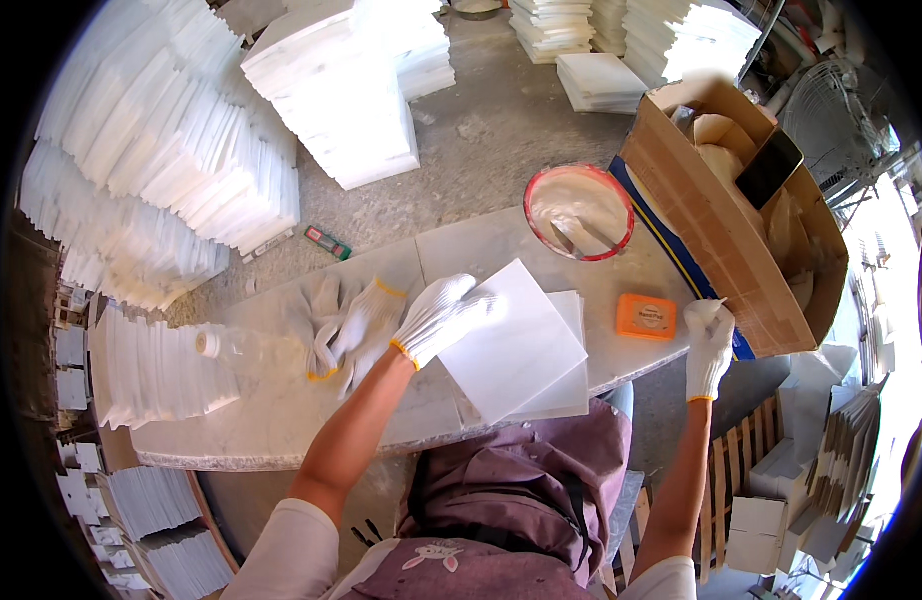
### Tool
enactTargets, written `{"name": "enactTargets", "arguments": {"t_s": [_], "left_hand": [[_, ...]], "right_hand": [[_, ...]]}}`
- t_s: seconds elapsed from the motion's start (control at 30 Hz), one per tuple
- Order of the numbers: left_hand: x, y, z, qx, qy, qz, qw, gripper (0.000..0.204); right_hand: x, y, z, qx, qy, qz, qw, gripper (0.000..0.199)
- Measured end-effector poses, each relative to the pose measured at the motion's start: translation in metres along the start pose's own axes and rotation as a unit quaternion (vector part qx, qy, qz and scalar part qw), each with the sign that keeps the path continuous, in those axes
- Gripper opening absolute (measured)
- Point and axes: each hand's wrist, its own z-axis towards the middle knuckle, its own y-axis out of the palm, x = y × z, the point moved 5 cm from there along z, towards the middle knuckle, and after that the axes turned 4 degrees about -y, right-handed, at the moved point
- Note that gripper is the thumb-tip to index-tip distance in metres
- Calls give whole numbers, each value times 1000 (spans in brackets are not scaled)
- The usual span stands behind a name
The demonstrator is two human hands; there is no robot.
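Note:
My left hand (446,318), in a white knitted glove with a yellow cuff, lies on the left part of a square white tile (516,345), its fingers stretched over the surface. That tile sits turned at an angle on other white tiles (566,385) at the table's near edge. At the lower corner of a cardboard box (701,215), my right hand (708,345), gloved alike, has its fingers drawn together beside a blue and yellow strip (681,270); whatever they pinch is too small to make out. An orange packet (646,317) lies left of that hand.
A red-rimmed bucket (579,212) of pale paste with a tool in it stands at the far edge. Left of my left hand lie spare gloves (366,325) and a clear bottle (236,350). Tall stacks of white slabs (171,120) rise far left. A phone-like dark object (769,168) rests on the box.

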Motion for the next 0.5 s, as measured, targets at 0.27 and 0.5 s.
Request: {"name": "enactTargets", "arguments": {"t_s": [0.27, 0.5], "left_hand": [[1, 1, 1, -7, 3, 9, 1000, 38], [-6, 5, 0, -32, -31, -91, 995, 29]], "right_hand": [[16, 8, -7, 16, -1, -74, 997, 53], [9, -15, -49, 114, -17, 9, 993, 47]]}}
